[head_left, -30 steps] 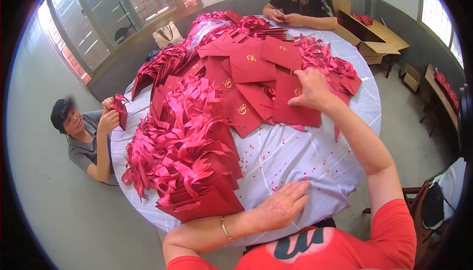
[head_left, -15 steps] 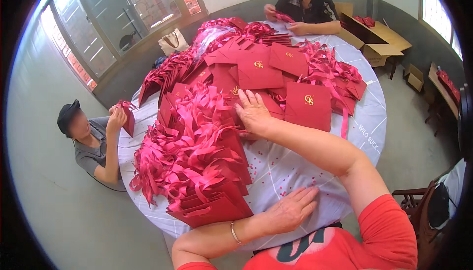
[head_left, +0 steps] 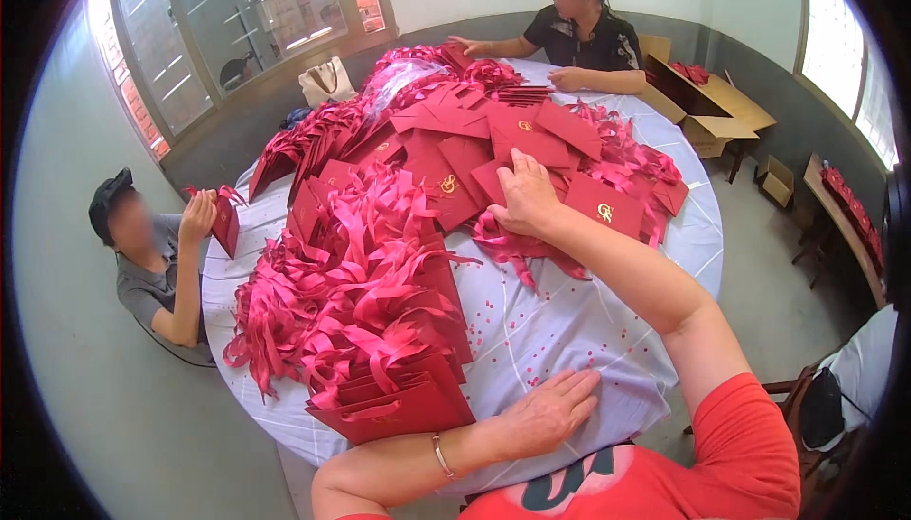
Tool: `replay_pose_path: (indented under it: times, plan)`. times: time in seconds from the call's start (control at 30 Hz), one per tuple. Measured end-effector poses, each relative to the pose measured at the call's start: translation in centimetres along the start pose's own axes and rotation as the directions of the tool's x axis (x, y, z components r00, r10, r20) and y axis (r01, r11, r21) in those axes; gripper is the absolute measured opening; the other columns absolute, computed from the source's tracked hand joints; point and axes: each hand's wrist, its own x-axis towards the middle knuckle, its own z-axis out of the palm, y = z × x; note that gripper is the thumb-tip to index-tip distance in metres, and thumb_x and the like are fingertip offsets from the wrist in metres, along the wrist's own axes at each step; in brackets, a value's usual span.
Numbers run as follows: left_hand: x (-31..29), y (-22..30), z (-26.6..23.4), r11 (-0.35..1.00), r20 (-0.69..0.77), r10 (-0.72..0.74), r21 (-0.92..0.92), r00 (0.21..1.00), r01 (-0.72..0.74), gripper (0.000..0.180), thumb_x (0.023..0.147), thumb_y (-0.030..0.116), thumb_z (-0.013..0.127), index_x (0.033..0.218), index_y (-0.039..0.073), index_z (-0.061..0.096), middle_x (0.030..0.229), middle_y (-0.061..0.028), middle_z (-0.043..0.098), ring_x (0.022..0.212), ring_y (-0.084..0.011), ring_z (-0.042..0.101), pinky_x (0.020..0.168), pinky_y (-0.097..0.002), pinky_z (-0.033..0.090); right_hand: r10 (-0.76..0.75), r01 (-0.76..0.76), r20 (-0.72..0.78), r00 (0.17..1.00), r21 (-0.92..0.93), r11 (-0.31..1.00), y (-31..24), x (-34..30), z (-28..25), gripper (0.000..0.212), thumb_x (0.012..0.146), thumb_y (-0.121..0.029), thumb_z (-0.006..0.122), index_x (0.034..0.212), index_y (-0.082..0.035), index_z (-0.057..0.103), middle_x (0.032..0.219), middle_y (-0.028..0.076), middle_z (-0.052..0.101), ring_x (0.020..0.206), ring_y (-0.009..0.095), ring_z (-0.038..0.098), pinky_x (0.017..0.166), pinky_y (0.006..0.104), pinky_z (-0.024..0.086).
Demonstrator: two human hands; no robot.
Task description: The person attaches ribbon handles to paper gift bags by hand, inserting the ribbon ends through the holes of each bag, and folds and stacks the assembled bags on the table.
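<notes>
My right hand [head_left: 528, 199] reaches over a pile of dark red paper gift bags with gold emblems. Its fingers are apart and lie on a red gift bag [head_left: 489, 181], and the thumb is by the pink ribbons [head_left: 525, 250] hanging at the pile's near edge. Palm down, my left hand [head_left: 548, 416] rests on the tablecloth with fingers stretched out and nothing in it. Left of it stands a long, packed row of red gift bags [head_left: 399, 414], topped by a tangle of pink ribbon handles [head_left: 351, 283]. My left forearm lies close against the row's near end.
A pale cloth [head_left: 503, 368] strewn with pink dots covers the round table. One person [head_left: 157, 264] at the left holds a small red bag [head_left: 225, 226]. Another person [head_left: 588, 36] sits across, one hand at the far bags. Cardboard boxes [head_left: 726, 131] and a chair [head_left: 807, 397] stand at the right.
My right hand has moved right, and bags under it have shifted, with ribbons now spilling toward me. My left hand stays flat. The person across has stretched an arm to the far pile.
</notes>
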Motion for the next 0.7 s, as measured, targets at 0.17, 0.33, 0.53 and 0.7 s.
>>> replay_pose_path:
  times: [0.17,0.33,0.53,0.7]
  plan:
    - [0.0,0.0,0.1,1.000,0.001,-0.019,0.002,1.000,0.019,0.035,0.079,0.009,0.057,0.110,-0.007,0.056,0.133,-0.0279,0.048,0.124,-0.0387,0.049,0.106,-0.0475,0.037,-0.105,0.106,-0.084,0.991,0.003,0.994,-1.7,0.6,0.6,0.080,0.069,-0.044,0.078,0.127,0.003,0.047,0.145,0.031,0.030,0.134,0.043,0.032,0.111,0.0488,0.028]
    - [0.5,0.0,0.2,0.999,0.018,-0.036,-0.007,0.999,0.037,0.038,0.078,0.009,0.059,0.113,-0.006,0.056,0.134,-0.0275,0.048,0.123,-0.0395,0.049,0.107,-0.0466,0.037,-0.087,0.092,0.079,0.993,-0.063,0.994,-4.4,2.6,0.6,0.107,0.060,-0.056,0.080,0.140,0.000,0.036,0.148,0.031,0.024,0.138,0.044,0.026,0.114,0.0491,0.023]
    - [0.6,0.2,0.0,1.000,0.006,-0.025,-0.016,1.000,0.025,0.038,0.080,0.010,0.055,0.112,-0.008,0.055,0.133,-0.0279,0.047,0.123,-0.0391,0.048,0.107,-0.0450,0.035,-0.007,0.027,0.256,0.967,-0.074,0.997,-5.8,3.9,1.6,0.123,0.058,-0.064,0.079,0.149,-0.002,0.023,0.152,0.034,0.015,0.141,0.048,0.019,0.113,0.0521,0.023]
    - [0.0,-0.2,0.4,1.000,0.022,-0.001,0.015,1.000,0.000,0.038,0.080,0.010,0.056,0.113,-0.007,0.054,0.133,-0.0276,0.047,0.123,-0.0385,0.048,0.107,-0.0455,0.035,0.013,0.005,0.218,0.976,-0.085,0.996,-6.0,4.2,2.0,0.101,0.071,-0.055,0.073,0.144,0.002,0.031,0.148,0.034,0.023,0.135,0.048,0.030,0.107,0.0536,0.032]
